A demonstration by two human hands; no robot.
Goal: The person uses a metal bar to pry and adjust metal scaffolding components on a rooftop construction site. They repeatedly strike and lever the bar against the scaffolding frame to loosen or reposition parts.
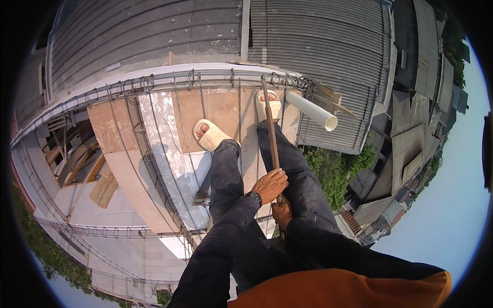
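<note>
While both hands are wrapped around it, the long brown bar (272,137) runs from the wearer's body out to the rebar cage (191,79), and from my remote seat that cage is what I steer by. I see the bar's far tip overlapping the cage's rods, though I cannot tell whether it hooks on them or merely lies above. The left hand (270,186), farther up toward the cage, has its fingers folded over the bar; the right hand (282,214), farther from the cage, clasps it in a fist.

I'd judge the bar stiff and fairly heavy for its thickness, more so if it is rusted steel; I can't settle metal or wood from here. Its surface looks dry, so slipping seems unlikely, and it hardly looks fragile. I'd hold it at the end away from the cage, palms apart, for leverage.

On the wearer's side of the cage, cream sandals (213,137) stand on plywood sheets (222,110); a white plastic pipe (314,111) lies near the cage's right end.
</note>
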